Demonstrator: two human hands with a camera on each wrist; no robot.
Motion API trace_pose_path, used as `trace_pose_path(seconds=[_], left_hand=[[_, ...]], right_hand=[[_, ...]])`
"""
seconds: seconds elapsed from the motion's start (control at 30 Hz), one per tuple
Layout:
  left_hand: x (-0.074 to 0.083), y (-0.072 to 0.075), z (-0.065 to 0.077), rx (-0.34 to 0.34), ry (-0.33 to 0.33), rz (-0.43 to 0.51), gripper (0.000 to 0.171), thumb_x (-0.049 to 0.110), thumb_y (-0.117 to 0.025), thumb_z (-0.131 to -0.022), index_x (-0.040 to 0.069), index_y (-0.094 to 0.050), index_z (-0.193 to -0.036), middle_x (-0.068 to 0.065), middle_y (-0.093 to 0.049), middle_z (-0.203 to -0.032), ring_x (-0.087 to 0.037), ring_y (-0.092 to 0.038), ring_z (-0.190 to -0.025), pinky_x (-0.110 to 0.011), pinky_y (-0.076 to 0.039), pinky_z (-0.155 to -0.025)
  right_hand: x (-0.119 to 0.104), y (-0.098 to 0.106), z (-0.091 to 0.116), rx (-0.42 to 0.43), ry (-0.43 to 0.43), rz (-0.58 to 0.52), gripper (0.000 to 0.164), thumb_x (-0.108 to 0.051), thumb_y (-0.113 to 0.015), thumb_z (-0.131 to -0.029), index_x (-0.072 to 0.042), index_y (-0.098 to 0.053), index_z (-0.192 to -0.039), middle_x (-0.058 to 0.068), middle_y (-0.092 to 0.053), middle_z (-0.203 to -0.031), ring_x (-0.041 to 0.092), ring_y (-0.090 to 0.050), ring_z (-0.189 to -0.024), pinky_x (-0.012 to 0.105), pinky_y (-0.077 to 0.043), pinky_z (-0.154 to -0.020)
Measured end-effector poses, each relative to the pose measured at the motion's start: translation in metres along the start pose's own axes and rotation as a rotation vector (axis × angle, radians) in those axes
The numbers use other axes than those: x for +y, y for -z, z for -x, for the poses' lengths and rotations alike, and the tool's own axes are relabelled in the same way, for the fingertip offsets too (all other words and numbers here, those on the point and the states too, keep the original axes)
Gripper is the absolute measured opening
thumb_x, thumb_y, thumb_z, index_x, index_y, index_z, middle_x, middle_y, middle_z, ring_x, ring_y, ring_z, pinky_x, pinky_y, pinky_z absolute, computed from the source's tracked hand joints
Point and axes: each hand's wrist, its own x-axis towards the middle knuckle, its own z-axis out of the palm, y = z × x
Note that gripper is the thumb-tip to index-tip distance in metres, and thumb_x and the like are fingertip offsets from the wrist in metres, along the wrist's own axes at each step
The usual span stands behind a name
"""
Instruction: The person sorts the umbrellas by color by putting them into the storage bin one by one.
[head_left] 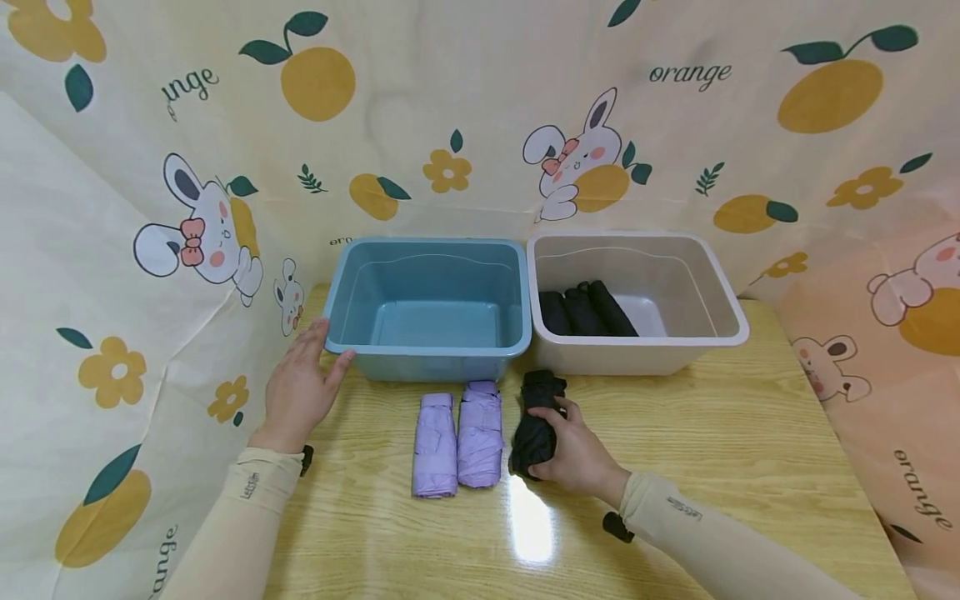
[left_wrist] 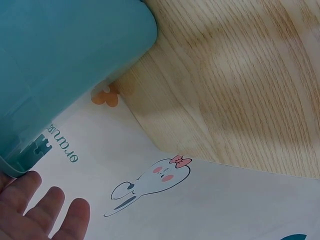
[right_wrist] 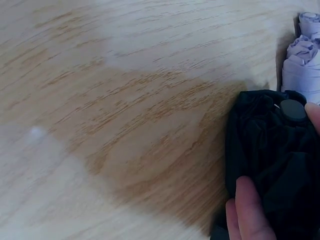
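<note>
My right hand (head_left: 581,450) grips a folded black umbrella (head_left: 536,425) lying on the table in front of the bins. In the right wrist view, fingers and thumb lie along both sides of the black umbrella (right_wrist: 275,150), whose dark round end shows. Left of it, two folded purple umbrellas (head_left: 434,450) lie side by side. With fingers extended, my left hand (head_left: 303,387) touches the left rim of a blue bin (head_left: 427,364); the left wrist view has its fingertips at the blue bin's (left_wrist: 75,45) edge. Inside the beige bin (head_left: 622,357) are several black rolled umbrellas (head_left: 585,310).
The two bins stand side by side at the back of the wooden table (head_left: 712,467). A printed cloth (head_left: 465,100) hangs behind them and along both sides. Nothing shows inside the blue bin.
</note>
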Motion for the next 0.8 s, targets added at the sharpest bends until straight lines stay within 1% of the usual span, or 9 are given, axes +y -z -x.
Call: trace_pose_path(seconds=[0.23,0.43,0.57,0.8], left_hand=[[-0.001,-0.001,0.001,0.015,-0.012,0.003,0.069,0.044,-0.055,-0.102,-0.003,-0.04,-0.149,-0.02,-0.041,-0.153,-0.041,-0.04,-0.137,-0.058,-0.036,-0.108],[-0.002,-0.002,0.001,0.008,-0.008,0.003,0.07,0.045,-0.054,-0.102,-0.003,-0.039,-0.15,-0.02,-0.04,-0.153,-0.041,-0.039,-0.138,-0.058,-0.036,-0.108],[-0.002,-0.002,0.001,0.003,-0.005,0.002,0.07,0.046,-0.054,-0.102,-0.002,-0.038,-0.151,-0.02,-0.04,-0.153,-0.041,-0.038,-0.138,-0.058,-0.035,-0.108],[-0.001,-0.001,0.0,0.014,-0.011,0.006,0.069,0.045,-0.055,-0.102,-0.003,-0.039,-0.15,-0.021,-0.041,-0.152,-0.042,-0.04,-0.137,-0.058,-0.036,-0.107]], right_hand=[[0.002,0.011,0.008,0.012,0.014,0.011,0.088,-0.024,-0.095,-0.062,-0.019,-0.054,-0.14,0.028,-0.026,-0.153,0.043,-0.059,-0.111,0.053,-0.052,-0.089],[0.002,0.021,0.015,0.014,0.042,0.015,0.087,-0.022,-0.095,-0.062,-0.018,-0.055,-0.139,0.029,-0.026,-0.152,0.044,-0.06,-0.109,0.052,-0.053,-0.088],[0.003,0.026,0.02,-0.002,0.057,0.025,0.087,-0.022,-0.095,-0.063,-0.018,-0.054,-0.14,0.03,-0.026,-0.152,0.045,-0.059,-0.112,0.053,-0.052,-0.089],[-0.003,0.042,0.031,-0.017,0.079,0.031,0.086,-0.023,-0.095,-0.064,-0.021,-0.054,-0.14,0.026,-0.024,-0.154,0.045,-0.056,-0.116,0.054,-0.052,-0.089]])
